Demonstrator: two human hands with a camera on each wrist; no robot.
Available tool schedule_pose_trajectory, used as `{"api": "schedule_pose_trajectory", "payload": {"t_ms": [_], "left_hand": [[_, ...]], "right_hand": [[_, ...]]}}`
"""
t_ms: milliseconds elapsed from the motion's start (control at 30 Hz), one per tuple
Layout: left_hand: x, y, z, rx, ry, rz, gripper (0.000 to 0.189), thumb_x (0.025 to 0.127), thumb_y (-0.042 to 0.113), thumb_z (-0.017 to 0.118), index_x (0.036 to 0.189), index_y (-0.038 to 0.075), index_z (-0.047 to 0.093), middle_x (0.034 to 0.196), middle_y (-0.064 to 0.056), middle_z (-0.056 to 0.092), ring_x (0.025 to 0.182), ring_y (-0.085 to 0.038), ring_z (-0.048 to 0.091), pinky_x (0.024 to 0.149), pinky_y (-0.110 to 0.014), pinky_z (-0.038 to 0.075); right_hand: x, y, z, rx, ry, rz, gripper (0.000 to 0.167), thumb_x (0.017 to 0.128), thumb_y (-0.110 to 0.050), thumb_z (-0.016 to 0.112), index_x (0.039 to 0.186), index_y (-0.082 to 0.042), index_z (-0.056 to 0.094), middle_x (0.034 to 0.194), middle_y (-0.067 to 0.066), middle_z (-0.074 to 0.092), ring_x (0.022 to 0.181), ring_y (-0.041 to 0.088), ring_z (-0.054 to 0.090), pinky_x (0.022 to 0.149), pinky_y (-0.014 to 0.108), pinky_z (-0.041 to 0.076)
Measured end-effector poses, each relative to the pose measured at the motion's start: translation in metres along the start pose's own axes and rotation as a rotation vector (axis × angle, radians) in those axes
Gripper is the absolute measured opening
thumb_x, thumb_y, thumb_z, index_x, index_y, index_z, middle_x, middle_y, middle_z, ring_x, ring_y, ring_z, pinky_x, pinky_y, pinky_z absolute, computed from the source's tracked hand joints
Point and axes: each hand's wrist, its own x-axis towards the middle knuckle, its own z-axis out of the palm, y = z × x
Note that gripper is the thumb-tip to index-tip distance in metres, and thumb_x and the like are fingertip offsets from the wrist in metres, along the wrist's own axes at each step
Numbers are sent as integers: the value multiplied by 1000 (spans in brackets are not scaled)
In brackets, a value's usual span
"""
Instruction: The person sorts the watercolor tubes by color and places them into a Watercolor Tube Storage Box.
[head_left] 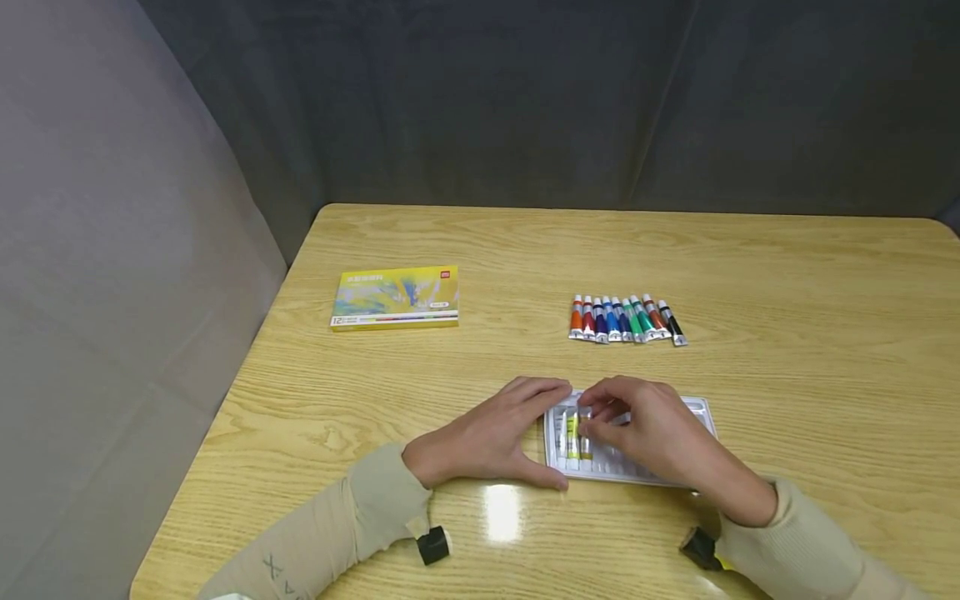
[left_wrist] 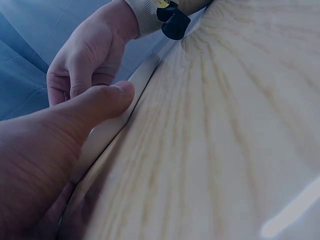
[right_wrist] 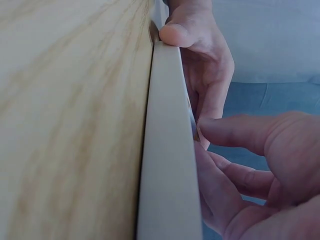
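Observation:
A shallow white plastic tray [head_left: 630, 478] lies in front of me. At its left end sit a white paint tube [head_left: 561, 437], a yellow paint tube [head_left: 573, 439] and an ochre paint tube [head_left: 587, 448], side by side. My left hand [head_left: 491, 433] spans that end, thumb at the near corner and fingers at the far one, holding the tray. Thumb and fingertips of my right hand [head_left: 652, 425] pinch the ochre tube's upper part, hiding some of it. From the right wrist view, the tray's side wall [right_wrist: 170, 150] runs just beside the pinching fingers.
Beyond the tray, several paint tubes [head_left: 618, 320] lie in a row, from orange through blues and greens to black. A yellow printed paint box [head_left: 397, 298] lies flat at the back left. The wooden table [head_left: 825, 333] ends at a dark curtain [head_left: 480, 100].

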Motion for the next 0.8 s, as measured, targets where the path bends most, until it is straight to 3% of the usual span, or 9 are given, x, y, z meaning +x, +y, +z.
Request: {"api": "schedule_pose_trajectory", "payload": {"t_ms": [800], "left_hand": [[0,1,0,2,0,-2,110,80,66,80,164,16,30,168,1,35,154,-15,35,128,-35,36]], "right_hand": [[-1,1,2,-7,16,-34,21,84,-13,85,104,-12,77,96,-2,77,82,5,69,74,21,60]]}}
